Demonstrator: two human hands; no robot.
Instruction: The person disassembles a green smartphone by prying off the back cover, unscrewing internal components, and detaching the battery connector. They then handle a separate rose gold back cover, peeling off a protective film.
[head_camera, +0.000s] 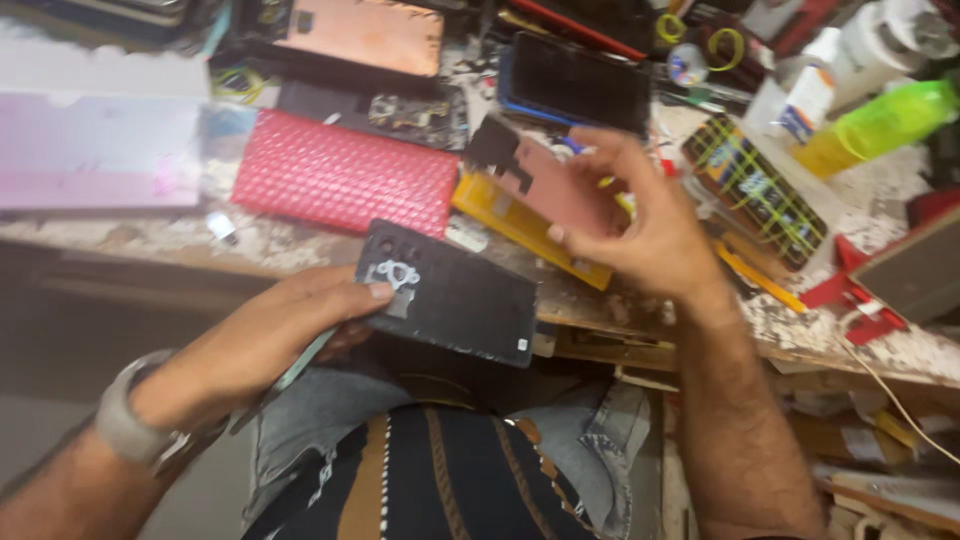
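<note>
Left, a hand (290, 325) pinches a matte black panel (450, 295); right hand (640, 215) clasps a pink sheet (560, 190).

1. Back cover (455, 295): black, speckled
2. Panel (560, 185): dusty pink, black patch
3. Pouch (345, 180): red, bubble-textured
4. Bottle (885, 122): lime green
5. Box (525, 228): yellow
6. Watch (125, 415): grey
7. Shirt (450, 480): black, brown and white stripes
</note>
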